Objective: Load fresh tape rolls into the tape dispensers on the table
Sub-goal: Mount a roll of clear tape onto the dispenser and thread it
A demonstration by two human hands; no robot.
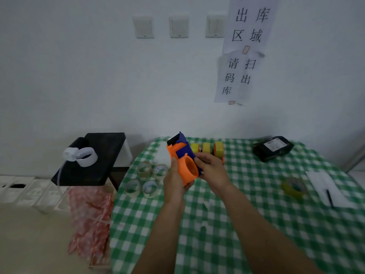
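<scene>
— Dispenser (182, 165) first: where was it?

— Off the desk (237, 224), held up between both hands, nose pointing away from the person. It was the orange and blue one. Its round orange hub faced the camera and looked bare, with no roll on it.

— So which step was that?

— Readying an empty dispenser, I judged, with nothing loaded yet. Four clear tape rolls (150, 194) lay on the desk just left of the hands, and a yellowish roll (294, 187) lay well apart to the right.

— And the next move?

— One hand would have to let go, fetch a roll and seat it squarely over that hub while the other hand kept the body steady. The nearest rolls were on the left.

— How were the hands set?

— The left hand (174, 182) was wrapped round the orange body from below, thumb up along its side. The right hand (210, 169) was curled against the blue part beside the hub, fingers closed on it. Neither was slack.
</scene>
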